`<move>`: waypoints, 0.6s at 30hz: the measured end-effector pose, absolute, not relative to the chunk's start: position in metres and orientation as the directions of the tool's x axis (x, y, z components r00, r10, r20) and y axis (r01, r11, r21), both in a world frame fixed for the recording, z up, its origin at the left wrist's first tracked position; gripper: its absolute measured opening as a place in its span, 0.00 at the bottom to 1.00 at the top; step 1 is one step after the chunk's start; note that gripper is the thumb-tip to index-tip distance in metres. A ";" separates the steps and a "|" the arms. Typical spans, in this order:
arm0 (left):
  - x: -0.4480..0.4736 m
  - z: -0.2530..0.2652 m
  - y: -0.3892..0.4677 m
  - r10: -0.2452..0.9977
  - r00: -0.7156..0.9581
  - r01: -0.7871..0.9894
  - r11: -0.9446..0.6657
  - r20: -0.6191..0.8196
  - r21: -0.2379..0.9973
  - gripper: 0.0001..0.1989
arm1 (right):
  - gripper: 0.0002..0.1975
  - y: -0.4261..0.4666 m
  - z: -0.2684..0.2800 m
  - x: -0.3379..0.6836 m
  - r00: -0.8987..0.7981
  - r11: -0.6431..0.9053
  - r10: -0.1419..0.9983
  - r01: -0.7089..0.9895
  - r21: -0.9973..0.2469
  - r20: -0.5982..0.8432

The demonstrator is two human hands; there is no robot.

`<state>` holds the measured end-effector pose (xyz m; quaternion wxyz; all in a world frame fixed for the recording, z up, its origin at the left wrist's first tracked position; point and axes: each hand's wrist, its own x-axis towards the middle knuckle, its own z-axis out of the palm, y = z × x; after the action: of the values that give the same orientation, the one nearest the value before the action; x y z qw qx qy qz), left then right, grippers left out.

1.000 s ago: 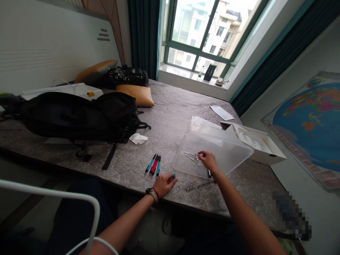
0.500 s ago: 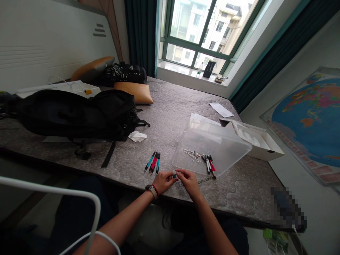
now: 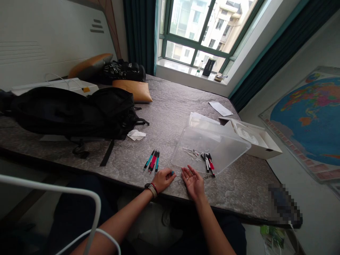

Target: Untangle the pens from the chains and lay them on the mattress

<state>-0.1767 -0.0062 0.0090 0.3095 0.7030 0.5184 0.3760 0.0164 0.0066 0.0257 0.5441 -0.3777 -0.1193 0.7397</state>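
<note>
My left hand (image 3: 162,180) is closed around a small blue pen part (image 3: 172,173), whose end shows at the fingertips; the rest is hidden in the fist. My right hand (image 3: 193,182) lies palm up with its fingers spread, just right of the left hand. A tiny pale thing seems to rest on its fingers, too small to name. Several blue and red pens (image 3: 152,161) with black ends lie together beyond my left hand. Past my right hand, thin pen refills (image 3: 191,153) and several black, white and red pens (image 3: 208,163) sit on a clear plastic lid (image 3: 180,145).
A black backpack (image 3: 66,111) lies at the left, near a crumpled tissue (image 3: 136,135). On the right stands an open white box (image 3: 262,143), with a sheet of paper (image 3: 221,108) behind it. The quilted mattress (image 3: 164,117) ends close in front of me.
My hands have moved apart. The right one has let go of the blue pen part and turned palm up, while the left keeps hold of it.
</note>
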 end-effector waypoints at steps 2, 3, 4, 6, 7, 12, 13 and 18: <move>-0.176 0.011 -0.006 0.955 0.173 0.476 -0.294 0.239 0.829 0.14 | 0.15 0.006 0.019 0.012 -0.165 -0.383 0.893 -0.768 -0.514 -0.418; -0.176 0.012 -0.006 0.953 0.170 0.465 -0.302 0.251 0.832 0.13 | 0.15 0.005 0.017 0.008 -0.175 -0.375 0.898 -0.786 -0.492 -0.404; -0.176 0.012 -0.006 0.951 0.167 0.456 -0.307 0.259 0.835 0.13 | 0.16 0.005 0.015 0.003 -0.180 -0.365 0.903 -0.800 -0.476 -0.390; -0.177 0.014 -0.006 0.949 0.166 0.446 -0.316 0.269 0.837 0.13 | 0.16 0.005 0.011 -0.008 -0.186 -0.347 0.913 -0.821 -0.453 -0.363; -0.177 0.014 -0.006 0.947 0.175 0.444 -0.321 0.271 0.837 0.13 | 0.17 0.004 0.010 -0.014 -0.189 -0.341 0.917 -0.827 -0.447 -0.351; -0.176 0.009 -0.007 0.937 0.242 0.481 -0.342 0.252 0.807 0.08 | 0.18 0.004 0.008 -0.036 -0.173 -0.301 0.940 -0.825 -0.478 -0.294; -0.175 0.008 -0.007 0.935 0.252 0.492 -0.347 0.251 0.799 0.07 | 0.18 0.004 0.007 -0.038 -0.169 -0.294 0.944 -0.821 -0.490 -0.284; -0.173 0.008 -0.009 0.932 0.256 0.518 -0.358 0.258 0.777 0.04 | 0.19 0.003 0.007 -0.038 -0.182 -0.295 0.949 -0.806 -0.514 -0.259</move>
<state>-0.1726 -0.0093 0.0083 0.2848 0.7395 0.4899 0.3634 -0.0378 0.0031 0.0066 0.5790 -0.2718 -0.1315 0.7573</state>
